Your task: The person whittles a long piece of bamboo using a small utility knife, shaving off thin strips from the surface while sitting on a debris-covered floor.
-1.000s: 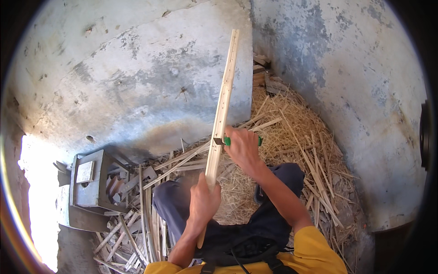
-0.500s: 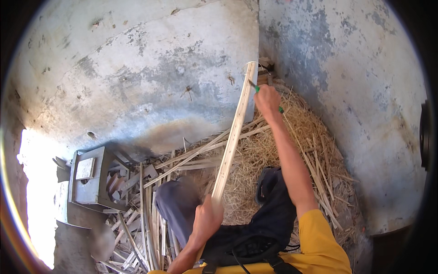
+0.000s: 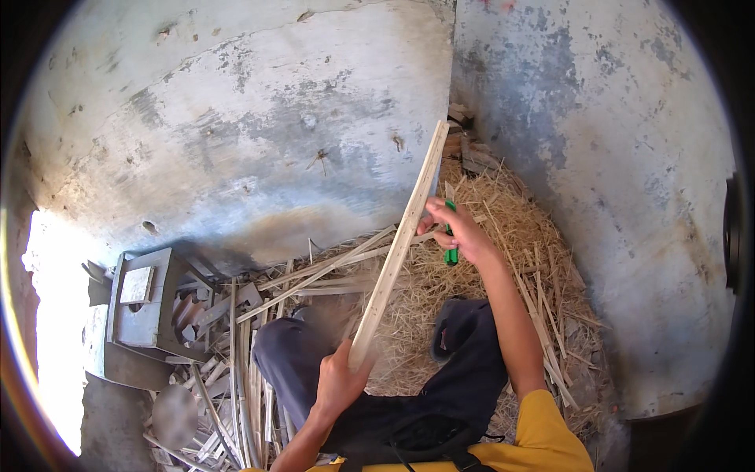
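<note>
A long, pale wooden strip (image 3: 402, 245) slants up and away from me, its far end near the corner of the walls. My left hand (image 3: 341, 380) is closed round its near end. To the right of the strip is my right hand (image 3: 464, 230), its fingers bent round a slim green-handled tool (image 3: 451, 234). Part of the handle shows between the fingers; its working end is hard to make out. The fingertips of this hand lie close beside the strip, and I cannot tell whether they touch it.
Straw-like shavings (image 3: 480, 275) heap on the floor between my legs and the right wall (image 3: 582, 141). Several loose strips (image 3: 330, 267) lie to the left. A grey wooden box (image 3: 145, 307) stands by the bright opening at far left.
My right hand has drawn back toward me along the strip, with the tool turned more upright. The thin curl at the strip's far end is gone. The strip has shifted slightly.
</note>
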{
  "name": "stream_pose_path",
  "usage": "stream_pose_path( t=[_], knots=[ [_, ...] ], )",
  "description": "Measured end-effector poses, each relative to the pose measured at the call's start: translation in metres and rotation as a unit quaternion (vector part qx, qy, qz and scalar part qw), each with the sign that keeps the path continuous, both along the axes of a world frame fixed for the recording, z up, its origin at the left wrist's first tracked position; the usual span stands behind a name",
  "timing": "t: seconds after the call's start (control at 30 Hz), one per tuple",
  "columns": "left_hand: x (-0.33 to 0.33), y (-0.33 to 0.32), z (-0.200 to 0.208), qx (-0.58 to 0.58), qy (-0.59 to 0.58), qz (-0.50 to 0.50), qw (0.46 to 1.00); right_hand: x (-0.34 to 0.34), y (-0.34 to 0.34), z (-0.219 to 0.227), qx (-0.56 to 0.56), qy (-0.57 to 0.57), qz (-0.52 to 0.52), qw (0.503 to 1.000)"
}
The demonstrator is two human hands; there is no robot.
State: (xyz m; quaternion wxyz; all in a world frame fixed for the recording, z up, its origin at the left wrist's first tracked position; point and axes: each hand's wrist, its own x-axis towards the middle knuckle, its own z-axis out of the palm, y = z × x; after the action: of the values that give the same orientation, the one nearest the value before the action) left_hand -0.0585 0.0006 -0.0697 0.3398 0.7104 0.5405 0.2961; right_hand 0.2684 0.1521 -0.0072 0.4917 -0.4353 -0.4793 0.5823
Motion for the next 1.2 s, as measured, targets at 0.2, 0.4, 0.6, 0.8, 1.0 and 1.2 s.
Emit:
stream_pose_path(
  t=[0.2,0.4,0.6,0.8,1.0,1.2],
  knots=[
    [-0.004,0.025,0.015,-0.187,0.021,-0.136,0.973,-0.005,-0.004,-0.008,0.042,-0.005,-0.064,0.997],
    [-0.006,0.079,0.027,-0.111,0.028,-0.213,0.970,-0.008,-0.009,-0.012,0.032,0.005,-0.084,0.996],
    [0.047,0.112,0.071,-0.111,-0.013,-0.187,0.976,-0.010,-0.003,-0.021,0.011,0.016,-0.109,0.994],
    [0.048,0.124,0.015,-0.219,-0.281,-0.238,0.904,-0.014,-0.009,-0.007,0.019,-0.029,-0.069,0.997],
    [0.050,0.121,0.025,-0.342,-0.460,-0.160,0.803,-0.030,-0.027,-0.026,0.145,-0.258,-0.098,0.950],
    [0.048,0.117,0.023,-0.346,-0.453,-0.173,0.803,-0.057,-0.031,-0.036,0.206,-0.434,-0.060,0.875]
  ],
)
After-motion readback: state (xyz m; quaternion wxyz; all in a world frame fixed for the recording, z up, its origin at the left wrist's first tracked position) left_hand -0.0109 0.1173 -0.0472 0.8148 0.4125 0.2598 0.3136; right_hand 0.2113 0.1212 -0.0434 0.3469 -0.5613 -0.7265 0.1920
